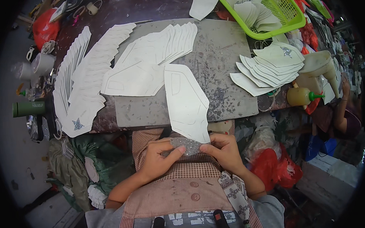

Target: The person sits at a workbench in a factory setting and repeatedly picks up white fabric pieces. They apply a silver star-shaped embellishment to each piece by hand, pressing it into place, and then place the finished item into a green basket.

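Observation:
My left hand [158, 157] and my right hand [223, 149] meet over my lap, both pinching a small silver glitter piece [186, 146]. Just above them a white cut panel [187, 101] hangs off the front edge of the grey work slab [225, 68]. Several more white panels lie fanned in rows [148, 55] across the slab's left side, and another fan [90, 73] runs off its left edge, the lowest one bearing a silver glitter star [78, 125]. My checked apron [181, 186] lies under my hands.
A stack of white panels [269, 66], the top one with a glitter star, sits at the right. A green basket [271, 10] holds more pieces. A glue bottle [304, 96] lies at the right edge. Another person [343, 116] sits far right. Red bags [273, 167] lie below.

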Available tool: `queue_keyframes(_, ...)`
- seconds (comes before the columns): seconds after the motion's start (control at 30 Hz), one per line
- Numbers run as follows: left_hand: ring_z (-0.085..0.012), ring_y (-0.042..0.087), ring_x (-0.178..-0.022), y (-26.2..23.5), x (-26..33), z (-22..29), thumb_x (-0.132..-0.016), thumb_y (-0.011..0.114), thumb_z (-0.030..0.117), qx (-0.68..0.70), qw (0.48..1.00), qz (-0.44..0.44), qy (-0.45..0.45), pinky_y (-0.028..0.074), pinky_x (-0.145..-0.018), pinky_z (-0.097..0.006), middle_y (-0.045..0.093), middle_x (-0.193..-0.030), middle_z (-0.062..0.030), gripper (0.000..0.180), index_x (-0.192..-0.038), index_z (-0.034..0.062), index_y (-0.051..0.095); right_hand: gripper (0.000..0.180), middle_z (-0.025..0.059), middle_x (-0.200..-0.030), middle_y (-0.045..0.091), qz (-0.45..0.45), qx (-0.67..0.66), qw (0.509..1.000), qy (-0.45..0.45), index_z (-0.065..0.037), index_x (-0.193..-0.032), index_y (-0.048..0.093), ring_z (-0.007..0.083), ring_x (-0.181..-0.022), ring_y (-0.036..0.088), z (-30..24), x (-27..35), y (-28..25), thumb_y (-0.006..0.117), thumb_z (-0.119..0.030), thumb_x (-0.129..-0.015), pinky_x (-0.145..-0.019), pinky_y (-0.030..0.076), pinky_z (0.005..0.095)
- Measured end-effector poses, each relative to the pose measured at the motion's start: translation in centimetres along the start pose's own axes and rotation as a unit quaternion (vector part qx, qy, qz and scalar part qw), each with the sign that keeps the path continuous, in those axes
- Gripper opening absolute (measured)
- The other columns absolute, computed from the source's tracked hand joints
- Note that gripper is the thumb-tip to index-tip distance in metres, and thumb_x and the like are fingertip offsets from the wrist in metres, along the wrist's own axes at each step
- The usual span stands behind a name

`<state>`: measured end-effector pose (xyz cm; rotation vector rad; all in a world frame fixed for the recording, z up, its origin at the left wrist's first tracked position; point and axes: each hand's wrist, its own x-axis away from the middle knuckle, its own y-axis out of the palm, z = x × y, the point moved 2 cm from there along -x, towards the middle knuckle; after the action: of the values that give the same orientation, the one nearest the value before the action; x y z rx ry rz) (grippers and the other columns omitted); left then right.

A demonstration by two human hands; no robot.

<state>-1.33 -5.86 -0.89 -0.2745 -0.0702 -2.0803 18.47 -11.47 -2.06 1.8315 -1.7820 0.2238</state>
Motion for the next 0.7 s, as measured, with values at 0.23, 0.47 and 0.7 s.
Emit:
queue_keyframes(0.23, -0.0083, 0.054, -0.059, 0.2, -0.6, 0.0, -0.084, 0.066, 0.008, -0.005, 0.999, 0.027, -0.022, 0.041, -0.052, -0.024, 0.063, -0.067, -0.0083, 0.014, -0.082, -0.0050, 0.069, 0.022, 0.0052, -0.099, 0.064, -0.059, -0.027, 0.998, -0.006, 0.006, -0.107, 0.063, 0.0092, -0.092, 0.058, -0.7, -0.4, -0.2, 0.065, -0.004, -0.088, -0.080, 0.046, 0.0233)
queue_keyframes(0.47, -0.0092, 0.053, -0.057, 0.3, -1.6, 0.2, -0.083, 0.066, 0.007, 0.006, 0.999, 0.013, -0.038, 0.041, -0.052, -0.025, 0.061, -0.066, -0.0079, 0.012, -0.081, -0.0050, 0.068, 0.027, 0.0077, -0.103, 0.066, -0.023, -0.091, 0.996, -0.011, 0.007, -0.108, 0.063, 0.0124, -0.096, 0.061, -1.6, -1.8, 1.3, 0.069, -0.004, -0.084, -0.084, 0.049, 0.0259)
queue_keyframes(0.7, -0.0096, 0.051, -0.055, -0.2, -0.9, -0.8, -0.085, 0.065, 0.006, -0.049, 0.998, 0.006, 0.034, 0.039, -0.050, -0.027, 0.058, -0.062, -0.0080, 0.015, -0.076, -0.0055, 0.066, 0.027, 0.0096, -0.099, 0.068, -0.015, -0.035, 0.999, 0.003, 0.007, -0.107, 0.063, 0.0126, -0.089, 0.063, -0.9, -2.0, 1.2, 0.071, -0.003, -0.083, -0.079, 0.051, 0.0262)
